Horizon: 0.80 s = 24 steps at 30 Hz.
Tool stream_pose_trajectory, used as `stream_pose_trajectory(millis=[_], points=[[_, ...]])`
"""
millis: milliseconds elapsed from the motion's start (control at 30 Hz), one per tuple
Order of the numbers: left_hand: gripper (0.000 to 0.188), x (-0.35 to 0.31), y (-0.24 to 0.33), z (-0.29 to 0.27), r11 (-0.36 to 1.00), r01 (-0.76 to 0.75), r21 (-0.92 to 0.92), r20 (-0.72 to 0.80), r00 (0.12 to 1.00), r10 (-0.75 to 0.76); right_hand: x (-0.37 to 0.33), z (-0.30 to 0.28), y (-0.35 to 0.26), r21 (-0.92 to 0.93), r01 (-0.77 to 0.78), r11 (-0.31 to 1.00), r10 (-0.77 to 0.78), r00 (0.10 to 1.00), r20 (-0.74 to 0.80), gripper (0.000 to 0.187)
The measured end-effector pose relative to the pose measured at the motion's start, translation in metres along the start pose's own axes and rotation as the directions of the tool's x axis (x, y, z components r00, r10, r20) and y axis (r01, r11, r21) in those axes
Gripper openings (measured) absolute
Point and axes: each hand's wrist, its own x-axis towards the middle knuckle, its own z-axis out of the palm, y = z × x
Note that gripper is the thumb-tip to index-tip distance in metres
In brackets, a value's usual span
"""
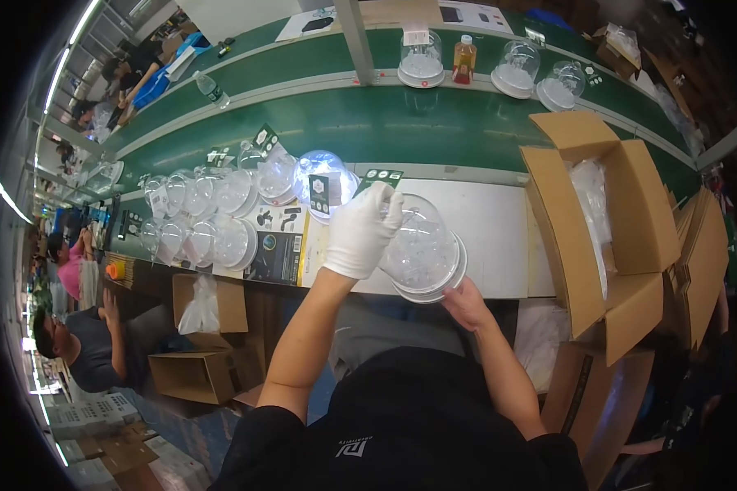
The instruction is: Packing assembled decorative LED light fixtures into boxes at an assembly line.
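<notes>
A clear dome lamp [422,241] with a round white base is tilted in front of me over the white work surface. My left hand [360,233], in a white glove, is closed at the dome's top end, its fingers curled beside a green hang tag [379,178]. The glove hides exactly what the fingertips pinch. My bare right hand [467,304] grips the rim of the white base from below. Just beyond my left hand stands a lit dome lamp [323,168], glowing bluish white, with a dark tag [319,192] hanging on it.
Several similar dome lamps [201,196] lie in rows at the left, beside a printed sheet [278,254]. An open cardboard box [569,307] with plastic bags stands at the right. A shelf behind holds more domes [422,61] and a brown bottle [464,61]. Co-workers [90,344] are at the left.
</notes>
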Motion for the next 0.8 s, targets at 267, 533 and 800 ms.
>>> stream_pose_trajectory(millis=[267, 533, 800], points=[[0.018, 0.000, -0.008, -0.001, 0.999, -0.023, 0.037, 0.148, 0.989, 0.017, 0.025, -0.014, 0.001, -0.426, 0.225, 0.876, -0.249, 0.968, -0.001, 0.118], [0.009, 0.011, -0.049, 0.044, 0.954, -0.293, 0.056, 0.218, 0.936, 0.275, 0.079, -0.037, 0.006, -0.995, 0.070, -0.067, -0.334, 0.939, 0.089, 0.146], [0.023, -0.005, -0.063, 0.083, 0.967, -0.254, 0.032, -0.078, 0.964, 0.256, 0.106, -0.038, 0.032, -0.999, 0.034, -0.027, -0.406, 0.913, 0.042, 0.137]])
